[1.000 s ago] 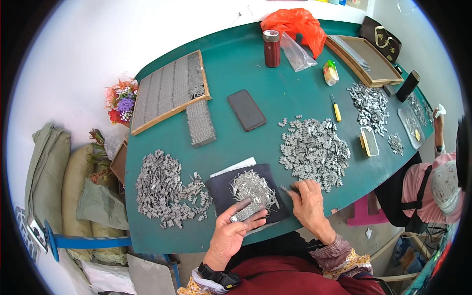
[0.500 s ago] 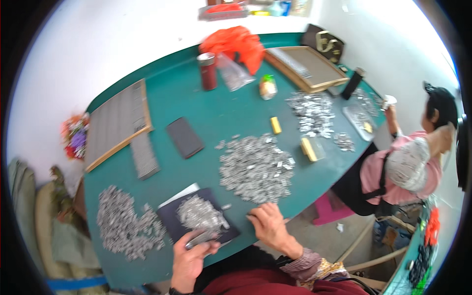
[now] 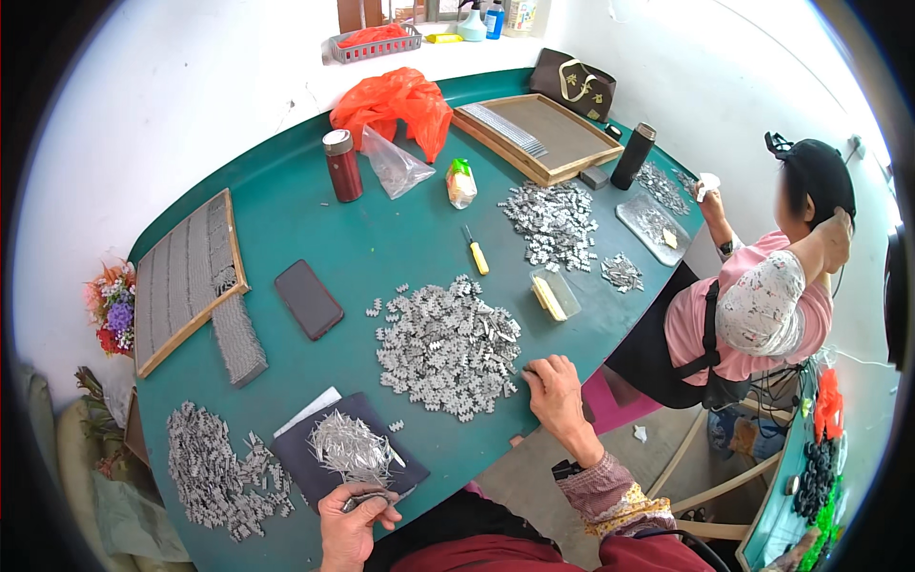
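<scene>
My left hand (image 3: 355,526) is closed on a small grey metal piece (image 3: 364,499), at the near edge of a dark pad (image 3: 403,440). On the pad lies a heap of thin silvery pins (image 3: 351,446). My right hand (image 3: 560,398) is beside the right edge of a large pile of small grey toothed metal pieces (image 3: 448,348). Its thumb and forefinger are pinched together at a small dark bit, too small to make out. At the left lies another pile of grey metal pieces (image 3: 224,472).
A phone (image 3: 309,298), yellow-handled screwdriver (image 3: 477,255), clear box (image 3: 556,294) and red flask (image 3: 343,167) stand about the green table (image 3: 315,372). Wooden-framed trays (image 3: 191,281) lie at left and back. A person in pink (image 3: 743,305) sits at the right.
My right hand has moved from the near edge of the large pile to its right side. My left hand stays by the pad, its metal piece less visible. The whole view has shifted.
</scene>
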The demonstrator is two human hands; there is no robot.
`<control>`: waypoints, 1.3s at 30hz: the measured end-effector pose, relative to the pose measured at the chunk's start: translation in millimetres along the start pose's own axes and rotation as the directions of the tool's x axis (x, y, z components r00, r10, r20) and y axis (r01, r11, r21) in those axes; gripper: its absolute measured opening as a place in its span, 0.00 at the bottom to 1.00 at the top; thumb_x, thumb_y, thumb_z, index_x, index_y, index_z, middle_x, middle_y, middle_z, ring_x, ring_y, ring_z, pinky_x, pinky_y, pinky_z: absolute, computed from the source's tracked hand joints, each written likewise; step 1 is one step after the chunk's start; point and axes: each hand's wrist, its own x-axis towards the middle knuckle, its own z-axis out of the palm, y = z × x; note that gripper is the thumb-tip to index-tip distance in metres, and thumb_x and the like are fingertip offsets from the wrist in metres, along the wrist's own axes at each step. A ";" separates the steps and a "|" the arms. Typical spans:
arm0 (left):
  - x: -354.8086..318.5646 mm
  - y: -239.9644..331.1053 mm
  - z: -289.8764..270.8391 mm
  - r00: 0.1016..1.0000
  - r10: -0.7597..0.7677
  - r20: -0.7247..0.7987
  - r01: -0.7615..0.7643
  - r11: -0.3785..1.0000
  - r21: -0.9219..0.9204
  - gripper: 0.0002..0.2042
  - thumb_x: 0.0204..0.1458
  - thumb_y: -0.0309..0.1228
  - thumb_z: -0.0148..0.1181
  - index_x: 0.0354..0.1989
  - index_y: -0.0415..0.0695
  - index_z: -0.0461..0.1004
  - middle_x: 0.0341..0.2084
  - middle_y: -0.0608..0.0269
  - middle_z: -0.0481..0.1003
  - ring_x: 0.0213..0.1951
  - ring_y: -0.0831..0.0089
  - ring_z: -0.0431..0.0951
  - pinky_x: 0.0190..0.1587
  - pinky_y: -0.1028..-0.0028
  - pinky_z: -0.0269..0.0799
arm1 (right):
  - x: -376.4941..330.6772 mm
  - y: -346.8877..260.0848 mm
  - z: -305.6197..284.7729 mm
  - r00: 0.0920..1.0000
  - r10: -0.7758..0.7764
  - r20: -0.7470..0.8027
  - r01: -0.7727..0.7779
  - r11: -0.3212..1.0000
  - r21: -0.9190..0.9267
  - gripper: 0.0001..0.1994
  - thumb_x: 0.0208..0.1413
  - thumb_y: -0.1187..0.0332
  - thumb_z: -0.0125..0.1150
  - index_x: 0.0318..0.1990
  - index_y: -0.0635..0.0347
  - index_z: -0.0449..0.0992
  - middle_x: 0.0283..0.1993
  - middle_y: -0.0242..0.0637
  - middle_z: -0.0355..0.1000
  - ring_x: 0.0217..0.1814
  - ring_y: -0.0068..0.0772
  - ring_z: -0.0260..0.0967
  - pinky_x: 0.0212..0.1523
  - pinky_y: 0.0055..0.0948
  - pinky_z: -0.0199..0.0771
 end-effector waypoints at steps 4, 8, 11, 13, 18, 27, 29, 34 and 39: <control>0.7 -1.3 -2.0 1.000 0.006 0.026 -0.006 1.000 0.010 0.07 0.47 0.15 0.62 0.36 0.29 0.77 0.31 0.38 0.79 0.25 0.58 0.82 0.23 0.70 0.78 | 10.6 -7.0 3.6 0.986 -0.159 0.058 0.164 0.982 -0.096 0.04 0.49 0.73 0.64 0.32 0.59 0.74 0.30 0.38 0.64 0.37 0.42 0.63 0.39 0.39 0.61; 3.5 -2.0 -3.8 0.999 -0.007 0.039 0.006 1.000 0.028 0.07 0.47 0.15 0.62 0.35 0.29 0.77 0.30 0.39 0.79 0.24 0.59 0.82 0.23 0.71 0.78 | 14.4 -4.6 4.9 0.958 -0.252 0.139 0.280 0.928 -0.247 0.05 0.48 0.74 0.63 0.30 0.59 0.73 0.30 0.38 0.62 0.37 0.41 0.61 0.39 0.37 0.58; 2.8 0.5 -4.0 0.999 -0.017 0.036 0.015 0.999 0.039 0.07 0.47 0.14 0.62 0.35 0.29 0.76 0.29 0.41 0.79 0.24 0.60 0.81 0.22 0.72 0.77 | 20.8 -11.2 4.9 0.964 -0.243 0.104 0.259 0.947 -0.191 0.04 0.49 0.76 0.62 0.30 0.61 0.72 0.30 0.39 0.64 0.37 0.42 0.62 0.39 0.39 0.60; 1.9 6.5 3.8 1.000 -0.022 -0.019 0.022 1.000 0.001 0.04 0.47 0.13 0.62 0.33 0.28 0.77 0.24 0.47 0.79 0.23 0.63 0.81 0.21 0.74 0.74 | 19.1 -14.5 3.5 0.983 -0.174 0.062 0.177 0.983 -0.055 0.04 0.49 0.77 0.61 0.30 0.61 0.72 0.31 0.40 0.65 0.37 0.44 0.63 0.40 0.41 0.60; 4.7 23.1 16.9 0.998 -0.029 -0.049 0.031 0.999 0.041 0.07 0.49 0.15 0.61 0.37 0.28 0.78 0.23 0.50 0.78 0.23 0.66 0.80 0.22 0.75 0.71 | 11.9 -79.9 -5.4 0.978 0.038 0.205 -0.138 0.855 0.500 0.04 0.52 0.78 0.61 0.34 0.64 0.72 0.29 0.42 0.67 0.31 0.44 0.67 0.33 0.38 0.66; -5.6 26.0 11.2 0.988 0.151 0.041 -0.152 0.988 0.025 0.07 0.58 0.23 0.60 0.41 0.34 0.73 0.28 0.52 0.78 0.25 0.68 0.79 0.23 0.75 0.73 | -21.7 -189.9 14.2 0.915 -0.369 0.160 0.129 0.646 0.752 0.07 0.49 0.83 0.61 0.34 0.65 0.71 0.30 0.41 0.68 0.30 0.40 0.66 0.31 0.34 0.66; -11.1 27.0 3.9 0.985 0.168 0.025 -0.169 0.985 0.019 0.07 0.58 0.23 0.60 0.42 0.34 0.72 0.28 0.52 0.78 0.25 0.68 0.79 0.23 0.75 0.73 | -27.7 -197.1 18.5 0.894 -0.418 0.162 0.164 0.641 0.750 0.07 0.49 0.82 0.61 0.35 0.64 0.71 0.30 0.41 0.68 0.31 0.43 0.65 0.32 0.36 0.65; -24.2 27.3 -13.8 0.979 0.203 0.005 -0.203 0.979 -0.002 0.06 0.58 0.24 0.60 0.41 0.34 0.73 0.29 0.53 0.78 0.24 0.70 0.79 0.23 0.76 0.73 | -40.9 -213.4 25.8 0.851 -0.500 0.160 0.235 0.636 0.735 0.08 0.48 0.81 0.61 0.35 0.64 0.70 0.31 0.42 0.68 0.32 0.47 0.64 0.35 0.39 0.65; -34.3 26.7 -29.4 0.972 0.233 -0.001 -0.233 0.972 0.035 0.06 0.58 0.24 0.60 0.40 0.34 0.73 0.27 0.56 0.78 0.23 0.73 0.78 0.23 0.78 0.72 | -48.5 -227.8 28.8 0.830 -0.524 0.191 0.232 0.636 0.736 0.07 0.49 0.80 0.61 0.36 0.64 0.71 0.32 0.42 0.68 0.33 0.47 0.65 0.37 0.39 0.65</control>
